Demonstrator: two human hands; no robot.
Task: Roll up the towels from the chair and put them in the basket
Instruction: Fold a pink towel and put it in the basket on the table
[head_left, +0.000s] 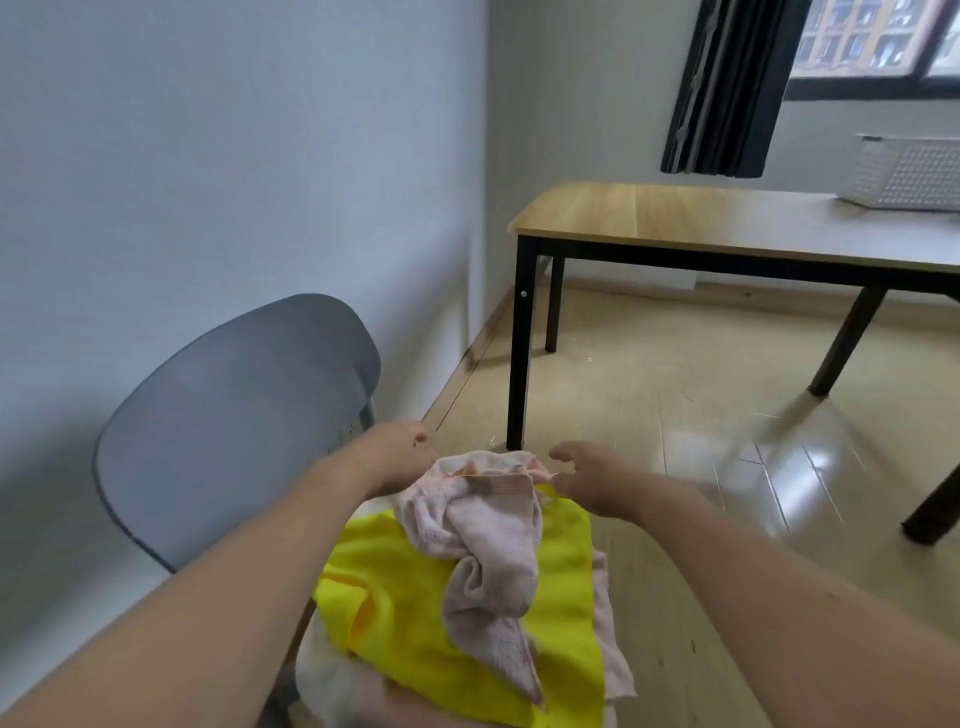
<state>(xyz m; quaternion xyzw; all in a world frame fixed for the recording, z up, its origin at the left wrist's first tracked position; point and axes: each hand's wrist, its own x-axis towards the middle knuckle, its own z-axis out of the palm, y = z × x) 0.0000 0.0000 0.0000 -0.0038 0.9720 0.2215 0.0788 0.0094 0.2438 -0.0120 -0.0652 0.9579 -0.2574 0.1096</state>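
Grey moulded plastic, the chair (234, 415) is my landmark: its curved back rises on the left, and the towels are heaped on its seat, which they hide almost entirely. My left hand (400, 452) reaches past the right edge of the backrest to the far side of the heap, fingers curled at the pink towel's edge; whether they have pinched cloth I cannot tell. That pink towel (488, 540) lies crumpled on top, nubbly terry with a woven band, twisted into a rope towards me. Beneath it spreads the yellow towel (415, 613), smoother and brighter, and a paler cloth (332, 686) shows at the near edge. My right hand (592, 483) hovers to the right of the heap, fingers spread and holding nothing, just off the pink towel's far corner. To do this well I think I should take only the pink one by two corners, lift it free and shake the twist out before rolling. Far right of the chair, the white lattice basket (909, 176) waits on the wooden table (675, 213).
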